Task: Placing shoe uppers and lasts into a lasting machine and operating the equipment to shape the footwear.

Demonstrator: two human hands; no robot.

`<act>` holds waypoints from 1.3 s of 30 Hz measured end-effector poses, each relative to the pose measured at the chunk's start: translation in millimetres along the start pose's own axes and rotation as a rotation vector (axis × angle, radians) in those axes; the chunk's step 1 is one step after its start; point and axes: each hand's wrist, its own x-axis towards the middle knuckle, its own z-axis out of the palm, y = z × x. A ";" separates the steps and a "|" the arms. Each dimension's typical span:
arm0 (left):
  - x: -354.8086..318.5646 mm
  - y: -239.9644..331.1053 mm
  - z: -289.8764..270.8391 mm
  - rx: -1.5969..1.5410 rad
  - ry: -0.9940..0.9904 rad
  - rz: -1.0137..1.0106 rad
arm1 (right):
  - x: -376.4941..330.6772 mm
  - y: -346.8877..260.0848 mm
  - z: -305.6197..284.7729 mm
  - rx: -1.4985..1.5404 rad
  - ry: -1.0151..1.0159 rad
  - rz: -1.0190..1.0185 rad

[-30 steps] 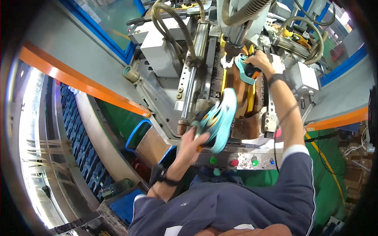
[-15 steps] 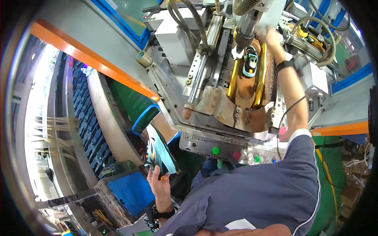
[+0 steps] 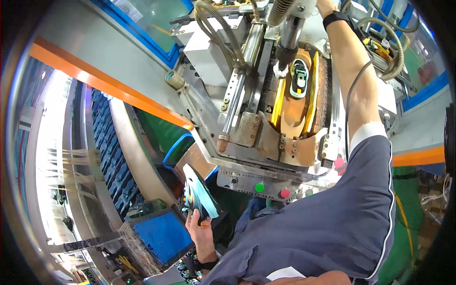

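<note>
In my left hand (image 3: 202,236), low and left of the machine, I grip a shoe (image 3: 203,194) with a pale blue sole turned up and a dark, multicoloured upper. The fingers close around its lower end. My right hand (image 3: 327,6) is stretched far up to the top edge, beyond the press; only part of it shows and its fingers are out of sight. Beneath the metal press rod (image 3: 286,54), another shoe (image 3: 299,78) with a black, white and mint top sits in the brown press bed (image 3: 292,114), between two yellow side pads (image 3: 311,102).
A control panel with a green button (image 3: 260,187) and a red button (image 3: 284,193) runs along the machine's front. To the left are an orange beam (image 3: 109,85), a conveyor edge (image 3: 128,137) and a blue-topped box (image 3: 161,236). A cable (image 3: 350,102) hangs by my right arm.
My right arm has reached farther up and away, carrying the hand to the picture's top edge. My left hand still holds its shoe. The whole view has shifted a little.
</note>
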 end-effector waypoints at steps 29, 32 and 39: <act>-83.0 -70.4 -73.6 -0.103 0.194 -0.075 | -610.8 26.6 66.5 0.085 -1.049 -0.287; -110.9 -81.0 -93.3 -0.009 0.373 0.073 | -612.3 33.5 72.5 0.040 -1.007 -0.352; -191.4 -83.1 -175.8 -0.303 0.673 0.076 | -604.8 59.4 91.0 0.133 -1.094 -0.175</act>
